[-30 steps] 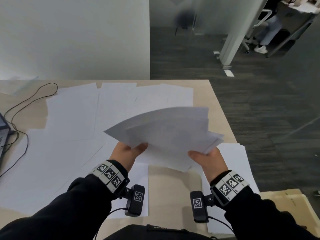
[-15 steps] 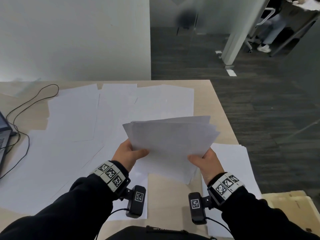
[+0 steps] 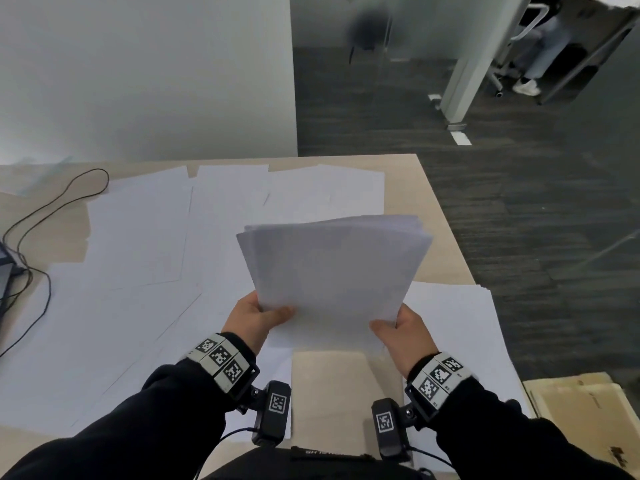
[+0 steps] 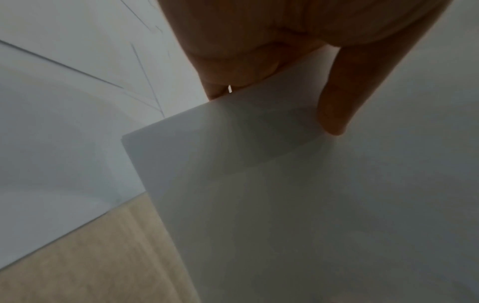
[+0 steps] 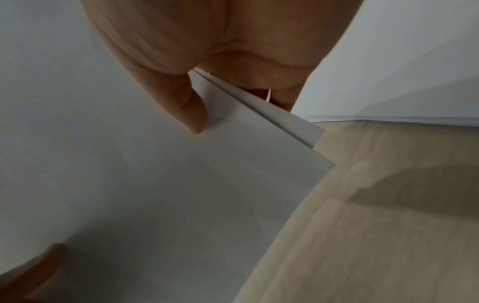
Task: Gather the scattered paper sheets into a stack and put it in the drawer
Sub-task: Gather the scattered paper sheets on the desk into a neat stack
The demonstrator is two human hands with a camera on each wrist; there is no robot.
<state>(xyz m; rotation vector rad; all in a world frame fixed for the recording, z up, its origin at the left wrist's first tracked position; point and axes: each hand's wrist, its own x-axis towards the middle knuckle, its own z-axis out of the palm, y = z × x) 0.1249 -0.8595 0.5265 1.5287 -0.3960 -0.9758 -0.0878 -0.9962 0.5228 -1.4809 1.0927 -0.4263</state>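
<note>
From the head view, the left hand (image 3: pixel 254 315) and the right hand (image 3: pixel 405 329) each grip a near corner of a stack of paper (image 3: pixel 336 271), thumbs on top and fingers hidden beneath, holding it raised above the worktop (image 3: pixel 440 216). The stack's far edges are nearly flush, fanned only slightly at the far right corner, and its near edge hangs over a bare strip of wood between the two grips. Loose sheets (image 3: pixel 138 244) cover the worktop to the left of and beyond the left grip, overlapping one another up toward the far edge. Another pile of sheets (image 3: pixel 460 327) lies just right of the right grip, overhanging the worktop's right edge. A black cable (image 3: pixel 45 216) loops well to the left of the left grip, near the left edge. Past the right edge the dark floor (image 3: pixel 519 220) lies open. From the left wrist view, the left hand (image 4: pixel 285 51) pinches the stack (image 4: pixel 285 194) at its edge, thumb flat on the top sheet; the stack's corner juts out over bare worktop (image 4: pixel 90 256), with loose sheets (image 4: pixel 51 143) lying beyond it. From the right wrist view, the right hand (image 5: pixel 207 51) pinches the stack (image 5: pixel 155 184) with the thumb on top, and a second, slightly offset sheet edge shows under the top one. Bare worktop (image 5: pixel 362 225) lies below the stack's corner, and the pile (image 5: pixel 401 71) sits just beyond the grip.
</note>
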